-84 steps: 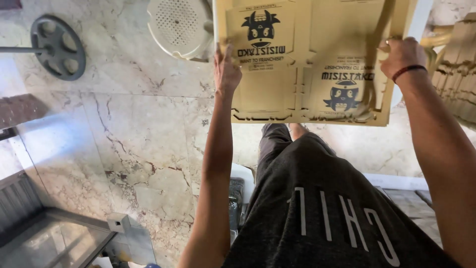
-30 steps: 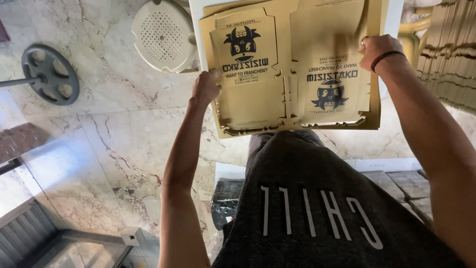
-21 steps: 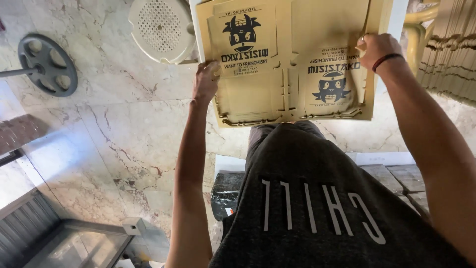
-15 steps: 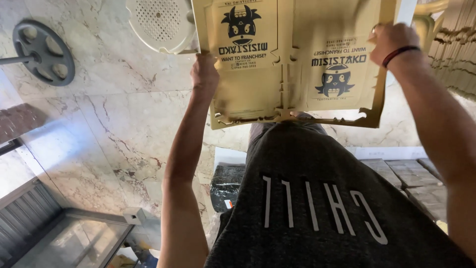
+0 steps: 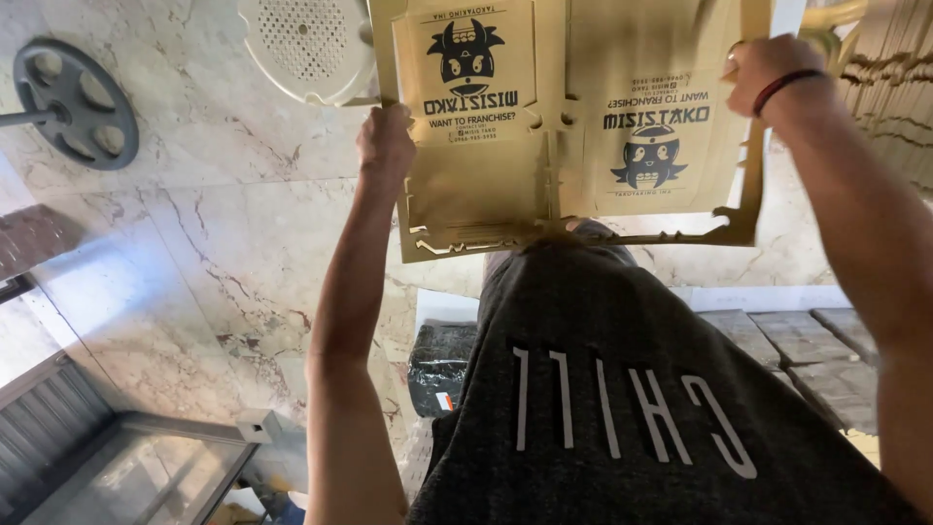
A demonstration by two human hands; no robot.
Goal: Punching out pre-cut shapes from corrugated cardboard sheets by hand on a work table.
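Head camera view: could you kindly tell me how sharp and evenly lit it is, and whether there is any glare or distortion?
In the head view, the cardboard sheet held by the left hand and right hand is sharp, its print crisp; the marble floor carries a pale sheen at left; the white perforated stool looks bright; the forearms stretch wide toward the lower edge, a wide-angle effect; the shirt reads dark.

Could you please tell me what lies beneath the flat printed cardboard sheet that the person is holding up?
Under the flat tan die-cut cardboard sheet, held by left hand and right hand, marbled floor tiles and a round white perforated plastic stool show; the rest is covered.
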